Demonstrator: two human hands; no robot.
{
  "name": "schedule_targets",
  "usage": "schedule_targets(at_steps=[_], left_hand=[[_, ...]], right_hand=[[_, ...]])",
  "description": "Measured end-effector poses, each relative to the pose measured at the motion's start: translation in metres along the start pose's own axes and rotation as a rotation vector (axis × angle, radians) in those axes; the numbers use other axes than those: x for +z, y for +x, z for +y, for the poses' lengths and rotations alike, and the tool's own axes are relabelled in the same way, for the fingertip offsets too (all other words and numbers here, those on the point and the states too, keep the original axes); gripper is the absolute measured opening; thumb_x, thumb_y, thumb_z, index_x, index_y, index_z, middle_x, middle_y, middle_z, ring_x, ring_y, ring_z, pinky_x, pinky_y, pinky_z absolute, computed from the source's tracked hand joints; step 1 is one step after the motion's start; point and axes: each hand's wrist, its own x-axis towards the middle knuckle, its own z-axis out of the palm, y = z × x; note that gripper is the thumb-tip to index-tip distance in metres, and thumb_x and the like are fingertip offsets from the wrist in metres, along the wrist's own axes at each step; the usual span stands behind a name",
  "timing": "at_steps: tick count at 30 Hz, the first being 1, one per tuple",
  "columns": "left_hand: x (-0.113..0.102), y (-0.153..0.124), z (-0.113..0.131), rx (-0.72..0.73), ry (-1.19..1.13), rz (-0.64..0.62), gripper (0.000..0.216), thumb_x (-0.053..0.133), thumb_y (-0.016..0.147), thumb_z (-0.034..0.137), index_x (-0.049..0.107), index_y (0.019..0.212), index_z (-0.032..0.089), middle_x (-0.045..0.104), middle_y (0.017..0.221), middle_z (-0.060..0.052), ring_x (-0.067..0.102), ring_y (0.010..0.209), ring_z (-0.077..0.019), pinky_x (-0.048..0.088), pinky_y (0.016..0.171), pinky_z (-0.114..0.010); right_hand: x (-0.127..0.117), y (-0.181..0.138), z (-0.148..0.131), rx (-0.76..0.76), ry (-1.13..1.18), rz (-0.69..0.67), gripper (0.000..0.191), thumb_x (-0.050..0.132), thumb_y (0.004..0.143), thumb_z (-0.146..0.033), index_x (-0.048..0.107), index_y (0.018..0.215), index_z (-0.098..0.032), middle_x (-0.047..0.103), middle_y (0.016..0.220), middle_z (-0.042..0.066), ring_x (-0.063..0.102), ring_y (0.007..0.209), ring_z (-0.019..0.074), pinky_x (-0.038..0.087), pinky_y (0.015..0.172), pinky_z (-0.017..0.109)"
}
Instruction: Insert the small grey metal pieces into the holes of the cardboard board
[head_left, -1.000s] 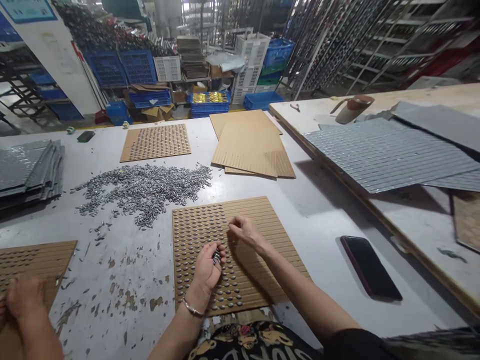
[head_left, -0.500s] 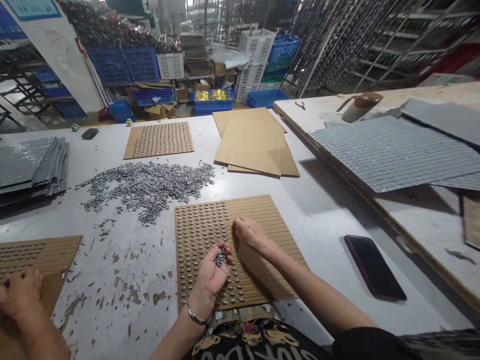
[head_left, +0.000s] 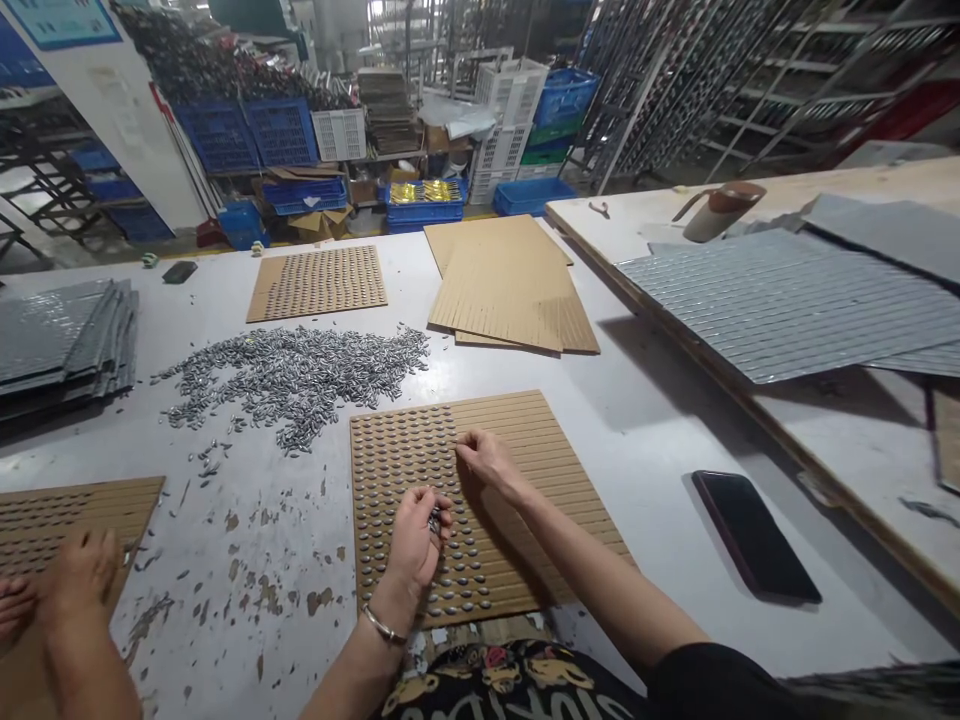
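Observation:
My left hand (head_left: 420,530), cupped with its fingers curled in, holds several small grey spindle-shaped metal pieces (head_left: 435,519). It hovers over the grooved cardboard sheet (head_left: 525,440) in front of me. My right hand (head_left: 487,462) is pinched at the right end of a row of pieces on that sheet; whatever is between its fingertips is too small to make out. Grey pieces (head_left: 397,440) lie in even rows along the sheet's left part, and its right part shows bare grooves. A large loose pile of the same pieces (head_left: 300,370) spreads behind and to the left.
A co-worker's hands (head_left: 79,570) are over another cardboard sheet (head_left: 142,492) at left. Behind are a filled sheet (head_left: 259,290) and stacked bare cardboard (head_left: 495,280). A phone (head_left: 754,535) lies at right, near a second table with grey ribbed sheets (head_left: 795,300) and a mug (head_left: 724,212).
My right hand has shifted slightly left, to the end of a row. The fingers of my left hand have curled further over the pieces. The co-worker's hand has moved right.

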Motion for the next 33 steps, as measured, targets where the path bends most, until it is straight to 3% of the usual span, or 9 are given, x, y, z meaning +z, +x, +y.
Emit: schedule_targets(at_steps=[3, 5, 9, 14, 17, 20, 25, 33], left_hand=[[0.002, 0.004, 0.004, 0.011, -0.017, 0.022, 0.035, 0.081, 0.064, 0.034, 0.056, 0.080, 0.015, 0.058, 0.072, 0.000, 0.050, 0.057, -0.0065, 0.035, 0.047, -0.017], [0.003, 0.008, 0.005, 0.002, -0.044, 0.046, 0.036, 0.084, 0.059, 0.029, 0.060, 0.082, 0.014, 0.057, 0.069, 0.001, 0.049, 0.056, -0.0054, 0.035, 0.046, -0.016], [0.003, 0.012, 0.007, -0.031, -0.112, 0.041, 0.036, 0.085, 0.057, 0.022, 0.065, 0.085, 0.012, 0.063, 0.076, -0.002, 0.055, 0.062, -0.0070, 0.042, 0.052, -0.016], [0.005, 0.013, 0.000, -0.028, -0.110, 0.018, 0.035, 0.085, 0.058, 0.022, 0.063, 0.084, 0.013, 0.063, 0.074, -0.001, 0.057, 0.061, -0.0074, 0.043, 0.053, -0.017], [0.009, 0.013, -0.005, -0.015, -0.066, 0.001, 0.036, 0.085, 0.057, 0.025, 0.062, 0.082, 0.012, 0.060, 0.068, 0.001, 0.053, 0.057, -0.0060, 0.039, 0.048, -0.015], [0.010, 0.015, -0.007, -0.025, -0.069, -0.008, 0.035, 0.084, 0.060, 0.027, 0.061, 0.081, 0.012, 0.059, 0.067, 0.000, 0.050, 0.054, -0.0053, 0.032, 0.043, -0.015], [0.004, 0.015, -0.003, -0.072, -0.127, 0.018, 0.034, 0.077, 0.068, 0.031, 0.062, 0.091, 0.011, 0.065, 0.080, -0.006, 0.056, 0.062, -0.0095, 0.042, 0.052, -0.019], [-0.001, 0.013, 0.000, -0.049, -0.016, 0.006, 0.039, 0.081, 0.064, 0.037, 0.053, 0.080, 0.016, 0.064, 0.075, -0.002, 0.053, 0.059, -0.0077, 0.038, 0.049, -0.017]], right_hand=[[-0.001, 0.004, -0.001, 0.011, -0.040, 0.000, 0.008, 0.056, 0.073, -0.021, 0.061, 0.067, -0.018, 0.062, 0.061, 0.000, 0.054, 0.059, 0.0133, 0.036, 0.056, 0.024], [-0.003, 0.004, -0.003, 0.019, -0.063, 0.022, 0.005, 0.057, 0.073, -0.020, 0.061, 0.076, -0.018, 0.062, 0.064, 0.001, 0.053, 0.060, 0.0134, 0.036, 0.057, 0.024], [-0.013, -0.014, -0.013, -0.065, 0.057, 0.072, 0.017, 0.055, 0.080, -0.026, 0.059, 0.094, -0.017, 0.061, 0.067, 0.000, 0.054, 0.062, 0.0143, 0.039, 0.060, 0.024], [-0.027, -0.062, -0.030, -0.262, 0.293, -0.187, 0.022, 0.054, 0.086, -0.036, 0.064, 0.081, -0.018, 0.064, 0.071, 0.001, 0.056, 0.066, 0.0138, 0.042, 0.061, 0.024], [-0.029, -0.077, -0.032, -0.262, 0.330, -0.183, 0.020, 0.056, 0.084, -0.035, 0.065, 0.078, -0.018, 0.064, 0.072, 0.000, 0.056, 0.067, 0.0132, 0.042, 0.061, 0.023], [-0.028, -0.068, -0.023, -0.188, 0.401, -0.171, 0.021, 0.057, 0.081, -0.037, 0.064, 0.078, -0.017, 0.063, 0.069, 0.000, 0.054, 0.061, 0.0123, 0.043, 0.057, 0.023], [-0.018, -0.029, -0.002, -0.020, 0.344, -0.080, 0.018, 0.055, 0.074, -0.029, 0.065, 0.080, -0.016, 0.065, 0.065, 0.001, 0.057, 0.057, 0.0132, 0.044, 0.054, 0.023], [0.002, -0.012, 0.005, -0.107, 0.043, -0.017, 0.015, 0.052, 0.073, -0.019, 0.067, 0.074, -0.019, 0.066, 0.072, 0.001, 0.059, 0.071, 0.0164, 0.042, 0.067, 0.026]])
